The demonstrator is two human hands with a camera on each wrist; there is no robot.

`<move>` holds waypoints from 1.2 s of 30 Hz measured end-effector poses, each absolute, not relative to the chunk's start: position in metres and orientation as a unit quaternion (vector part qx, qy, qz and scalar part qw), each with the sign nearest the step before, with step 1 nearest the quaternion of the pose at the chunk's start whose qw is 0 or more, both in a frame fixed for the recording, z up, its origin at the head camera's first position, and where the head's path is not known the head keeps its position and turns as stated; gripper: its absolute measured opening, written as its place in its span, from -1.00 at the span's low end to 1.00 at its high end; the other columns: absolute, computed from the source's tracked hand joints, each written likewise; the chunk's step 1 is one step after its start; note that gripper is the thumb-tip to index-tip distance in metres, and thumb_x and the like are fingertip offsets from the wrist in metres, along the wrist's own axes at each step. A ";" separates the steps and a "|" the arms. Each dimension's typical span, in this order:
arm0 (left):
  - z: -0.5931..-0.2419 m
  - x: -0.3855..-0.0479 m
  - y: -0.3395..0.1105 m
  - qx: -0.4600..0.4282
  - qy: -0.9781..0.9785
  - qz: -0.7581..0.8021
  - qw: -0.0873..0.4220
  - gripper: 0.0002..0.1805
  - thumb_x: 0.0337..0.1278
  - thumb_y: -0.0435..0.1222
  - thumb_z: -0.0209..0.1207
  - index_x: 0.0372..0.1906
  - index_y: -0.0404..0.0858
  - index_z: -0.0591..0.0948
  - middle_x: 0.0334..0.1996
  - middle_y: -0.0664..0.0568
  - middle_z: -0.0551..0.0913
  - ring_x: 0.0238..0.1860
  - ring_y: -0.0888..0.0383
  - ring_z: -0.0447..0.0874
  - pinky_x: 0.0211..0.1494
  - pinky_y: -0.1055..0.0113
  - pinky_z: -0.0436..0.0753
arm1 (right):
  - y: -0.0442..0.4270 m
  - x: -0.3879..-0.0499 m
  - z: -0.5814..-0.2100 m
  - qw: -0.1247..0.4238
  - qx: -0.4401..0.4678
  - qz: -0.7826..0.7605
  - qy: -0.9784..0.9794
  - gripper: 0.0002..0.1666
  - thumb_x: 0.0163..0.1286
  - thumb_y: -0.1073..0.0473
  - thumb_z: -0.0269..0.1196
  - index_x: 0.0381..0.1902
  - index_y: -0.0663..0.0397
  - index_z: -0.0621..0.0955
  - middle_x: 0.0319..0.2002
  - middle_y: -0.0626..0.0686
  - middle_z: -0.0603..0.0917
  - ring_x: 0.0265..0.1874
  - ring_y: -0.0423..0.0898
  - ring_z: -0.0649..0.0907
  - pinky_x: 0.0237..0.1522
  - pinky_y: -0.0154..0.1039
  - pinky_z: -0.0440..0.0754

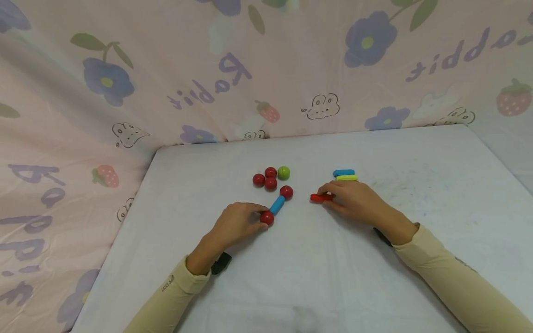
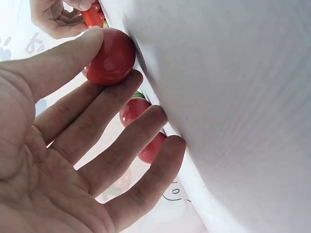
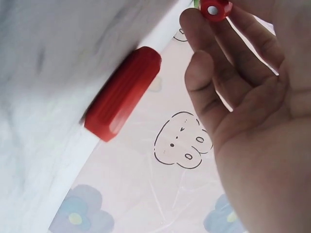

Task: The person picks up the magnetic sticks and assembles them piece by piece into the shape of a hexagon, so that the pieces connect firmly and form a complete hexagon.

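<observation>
Red stick (image 1: 321, 198) is pinched between thumb and fingertip of the right hand (image 1: 358, 201), right of the middle of the white table (image 1: 316, 268); that hand's other fingers bend loosely, with gaps between them. A second red stick (image 3: 124, 94) lies on the table beside this hand. Just beyond, toward the far edge, a blue stick (image 1: 343, 173) and a yellow stick (image 1: 347, 177) lie side by side. The left hand (image 1: 235, 224) pinches the near red ball (image 1: 267, 218), its outer fingers spread; a joining blue stick (image 1: 276, 205) runs from there to the far red ball (image 1: 286, 192). Three red balls (image 1: 270, 183) and a green ball (image 1: 283, 173) cluster nearer the far edge.
</observation>
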State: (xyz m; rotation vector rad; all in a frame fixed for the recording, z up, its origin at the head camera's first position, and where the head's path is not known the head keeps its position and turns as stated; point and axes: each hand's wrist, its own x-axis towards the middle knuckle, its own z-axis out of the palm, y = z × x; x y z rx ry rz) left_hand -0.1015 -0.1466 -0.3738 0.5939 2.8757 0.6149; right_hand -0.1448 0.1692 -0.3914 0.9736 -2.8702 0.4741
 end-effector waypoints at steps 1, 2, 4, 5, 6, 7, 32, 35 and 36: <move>-0.374 -0.101 -0.147 0.197 0.956 0.204 0.071 -0.58 0.02 -0.20 0.46 0.05 -0.12 0.73 -0.09 0.06 0.79 -0.17 0.17 0.65 -0.07 0.24 0.64 | 0.168 -0.145 -0.391 0.036 0.316 0.156 -0.935 -0.69 0.23 0.13 0.44 -0.05 -0.09 0.69 -0.13 -0.05 0.76 -0.18 -0.14 0.70 -0.14 -0.11 0.71; -0.374 -0.101 -0.147 0.198 0.956 0.204 0.071 -0.58 0.02 -0.20 0.46 0.05 -0.12 0.73 -0.09 0.06 0.79 -0.17 0.16 0.65 -0.07 0.23 0.65 | 0.167 -0.146 -0.392 0.036 0.315 0.157 -0.935 -0.69 0.23 0.12 0.44 -0.05 -0.09 0.69 -0.13 -0.06 0.76 -0.18 -0.14 0.70 -0.14 -0.12 0.72; -0.374 -0.102 -0.147 0.199 0.956 0.205 0.072 -0.58 0.02 -0.21 0.46 0.05 -0.13 0.73 -0.10 0.06 0.79 -0.17 0.16 0.65 -0.06 0.23 0.65 | 0.166 -0.146 -0.391 0.038 0.316 0.162 -0.934 -0.68 0.23 0.12 0.44 -0.05 -0.09 0.68 -0.13 -0.06 0.76 -0.18 -0.14 0.70 -0.14 -0.12 0.72; -0.374 -0.102 -0.147 0.199 0.956 0.205 0.072 -0.58 0.02 -0.20 0.46 0.05 -0.12 0.73 -0.09 0.06 0.79 -0.16 0.17 0.65 -0.06 0.23 0.65 | 0.165 -0.147 -0.391 0.039 0.318 0.165 -0.933 -0.68 0.23 0.12 0.44 -0.04 -0.09 0.68 -0.12 -0.06 0.76 -0.18 -0.15 0.71 -0.13 -0.12 0.72; -0.374 -0.102 -0.147 0.200 0.956 0.204 0.071 -0.58 0.02 -0.20 0.46 0.06 -0.12 0.73 -0.09 0.07 0.78 -0.16 0.17 0.65 -0.06 0.24 0.64 | 0.164 -0.147 -0.391 0.041 0.319 0.168 -0.932 -0.68 0.24 0.12 0.44 -0.04 -0.08 0.68 -0.12 -0.06 0.76 -0.18 -0.15 0.71 -0.13 -0.12 0.72; -0.374 -0.102 -0.147 0.201 0.956 0.204 0.071 -0.58 0.02 -0.20 0.46 0.05 -0.12 0.73 -0.09 0.07 0.78 -0.17 0.18 0.64 -0.07 0.24 0.64 | 0.163 -0.147 -0.391 0.041 0.320 0.170 -0.931 -0.68 0.24 0.12 0.44 -0.03 -0.08 0.68 -0.12 -0.06 0.76 -0.19 -0.15 0.71 -0.13 -0.13 0.72; -0.372 -0.101 -0.146 0.206 0.955 0.201 0.068 -0.57 0.03 -0.21 0.46 0.07 -0.14 0.72 -0.07 0.05 0.78 -0.12 0.14 0.68 -0.02 0.20 0.67 | 0.143 -0.153 -0.388 0.047 0.325 0.189 -0.926 -0.65 0.29 0.13 0.40 0.04 -0.05 0.67 -0.06 -0.02 0.76 -0.04 -0.06 0.73 -0.03 -0.10 0.72; -0.373 -0.101 -0.146 0.210 0.955 0.199 0.065 -0.57 0.02 -0.20 0.46 0.06 -0.13 0.72 -0.07 0.06 0.78 -0.11 0.14 0.69 -0.01 0.20 0.67 | 0.138 -0.154 -0.387 0.041 0.324 0.187 -0.926 -0.65 0.28 0.12 0.41 0.02 -0.06 0.67 -0.07 -0.02 0.76 -0.07 -0.07 0.73 -0.03 -0.11 0.72; -0.373 -0.101 -0.146 0.210 0.955 0.199 0.065 -0.57 0.02 -0.20 0.46 0.06 -0.13 0.72 -0.08 0.06 0.78 -0.11 0.14 0.69 -0.01 0.20 0.67 | 0.136 -0.155 -0.387 0.041 0.327 0.186 -0.926 -0.65 0.27 0.13 0.42 0.02 -0.06 0.67 -0.08 -0.02 0.76 -0.09 -0.07 0.73 -0.03 -0.12 0.72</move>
